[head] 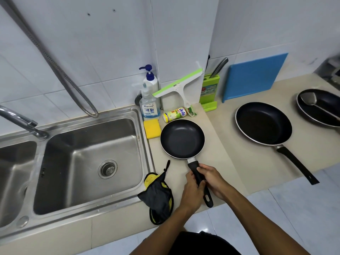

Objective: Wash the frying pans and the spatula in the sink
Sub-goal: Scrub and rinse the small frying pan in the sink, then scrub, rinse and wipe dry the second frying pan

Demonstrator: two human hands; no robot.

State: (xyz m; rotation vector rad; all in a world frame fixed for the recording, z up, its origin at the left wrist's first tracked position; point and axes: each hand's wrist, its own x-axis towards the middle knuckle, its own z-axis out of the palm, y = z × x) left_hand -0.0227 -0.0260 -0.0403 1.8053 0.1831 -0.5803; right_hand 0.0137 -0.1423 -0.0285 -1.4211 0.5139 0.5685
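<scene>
Left hand (pixel 191 188) and right hand (pixel 214 178) both curl their fingers round the handle of the small frying pan (pixel 182 138), which sits on the counter (pixel 220 144) beside the sink (pixel 88 144), with the spatula (pixel 309 100) in the far pan (pixel 329 102).

Black small frying pan (pixel 182 138), black large frying pan (pixel 263 123) with silver rim, yellow sponge (pixel 151 128), blue cutting board (pixel 254 77), green knife block (pixel 209 91), white and green squeegee (pixel 179 85), grey and yellow cloth (pixel 158 194), silver-grey sink (pixel 82 150), beige counter (pixel 220 144)
</scene>
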